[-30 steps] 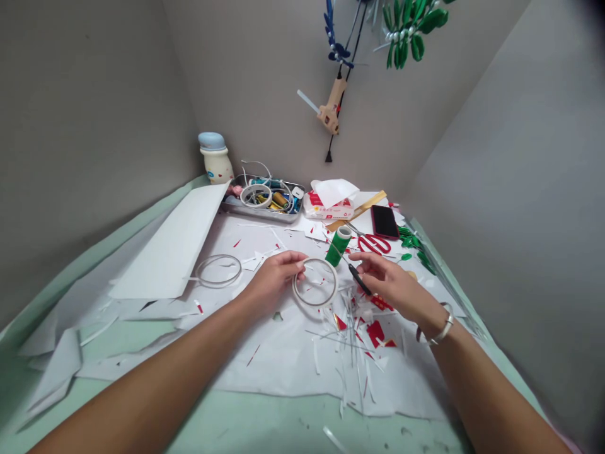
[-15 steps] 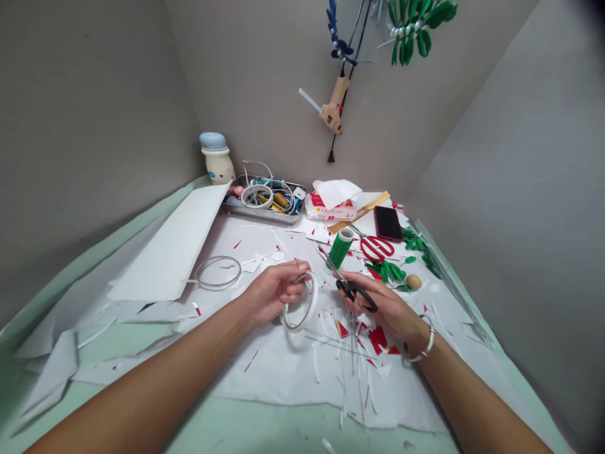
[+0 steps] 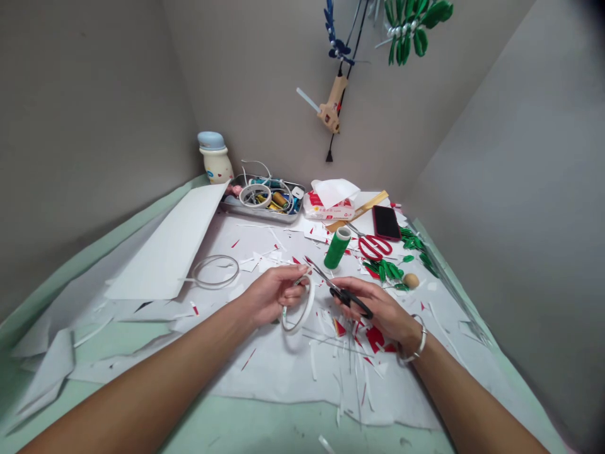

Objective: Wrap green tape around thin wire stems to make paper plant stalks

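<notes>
My left hand [image 3: 271, 296] is closed on a thin white tape ring [image 3: 299, 312], held tilted on edge above the paper-strewn table. My right hand [image 3: 373, 306] grips small black-handled scissors [image 3: 338, 291]; their blades are parted and point left, up against the top of the ring by my left fingertips. A silver bangle sits on my right wrist. A green spool [image 3: 337, 247] stands just beyond the hands.
A second white ring [image 3: 216, 271] lies to the left. At the back are a metal tray [image 3: 263, 211] of odds and ends, a tissue pack [image 3: 329, 203], a phone [image 3: 385, 222], red scissors [image 3: 373, 246] and a bottle [image 3: 215, 157]. Paper scraps and green leaves litter the white sheet; a glue gun [image 3: 329, 107] hangs on the wall.
My left hand lifted the ring from flat on the table to tilted on edge. My right hand took up the black scissors and brought their blades leftward to the ring.
</notes>
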Demonstrator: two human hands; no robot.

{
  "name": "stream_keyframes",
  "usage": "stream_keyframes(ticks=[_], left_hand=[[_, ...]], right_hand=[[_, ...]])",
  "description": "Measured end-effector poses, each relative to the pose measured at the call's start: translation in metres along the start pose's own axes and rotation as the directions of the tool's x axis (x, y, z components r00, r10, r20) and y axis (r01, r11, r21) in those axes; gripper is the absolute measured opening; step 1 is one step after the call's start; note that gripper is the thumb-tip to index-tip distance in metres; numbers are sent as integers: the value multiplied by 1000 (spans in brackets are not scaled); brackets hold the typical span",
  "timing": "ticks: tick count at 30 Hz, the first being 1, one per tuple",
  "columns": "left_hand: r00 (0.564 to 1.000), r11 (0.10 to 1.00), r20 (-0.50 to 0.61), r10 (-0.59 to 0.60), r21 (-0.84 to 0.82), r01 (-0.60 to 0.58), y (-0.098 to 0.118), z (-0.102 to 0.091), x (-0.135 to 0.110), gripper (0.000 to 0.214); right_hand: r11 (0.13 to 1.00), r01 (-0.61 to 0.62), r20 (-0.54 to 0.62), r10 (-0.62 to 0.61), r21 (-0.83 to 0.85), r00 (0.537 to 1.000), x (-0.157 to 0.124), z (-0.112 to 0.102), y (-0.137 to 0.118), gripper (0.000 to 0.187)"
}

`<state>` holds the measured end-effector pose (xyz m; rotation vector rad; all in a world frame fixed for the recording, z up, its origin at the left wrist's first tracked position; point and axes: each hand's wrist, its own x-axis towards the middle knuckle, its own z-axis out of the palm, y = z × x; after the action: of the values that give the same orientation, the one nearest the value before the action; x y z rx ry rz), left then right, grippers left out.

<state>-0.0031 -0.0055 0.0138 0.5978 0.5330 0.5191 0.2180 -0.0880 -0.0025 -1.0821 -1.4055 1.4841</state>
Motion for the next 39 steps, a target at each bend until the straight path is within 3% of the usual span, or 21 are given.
stream_keyframes(ticks=[13,17,19,23,28,31,35,39], left_hand=[[1000,997,18,6,77,-8,-4,-3,2,10],[999,995,2,48,92,-48,-1,-3,2,12],[996,988,-12,92,123,-90,0,-3,1,13],[988,958,4,153,245,-149,-1,1,-1,15],[990,921,12,143,364,-138,-7,3,-2,17],[988,920,5,153,364,-144,-8,4,-2,16],[972,937,12,233,267,-228,-5,5,-2,15],[951,932,-7,310,199,-303,-4,7,-2,15]], right_hand=[[1000,-15,-110,13,-22,994,-5,3,-8,32],[964,1,-171,-48,-264,984,-2,-1,-10,34],[882,-2,-205,-108,-472,973,1,0,-9,38],[629,15,-199,-269,-777,943,6,8,-4,43],[409,45,-101,-328,-911,939,5,13,-1,40],[330,72,-48,-341,-941,939,5,12,-1,37],[375,122,-71,-464,-919,883,5,12,-8,26],[518,197,-172,-578,-832,798,1,22,-18,14]])
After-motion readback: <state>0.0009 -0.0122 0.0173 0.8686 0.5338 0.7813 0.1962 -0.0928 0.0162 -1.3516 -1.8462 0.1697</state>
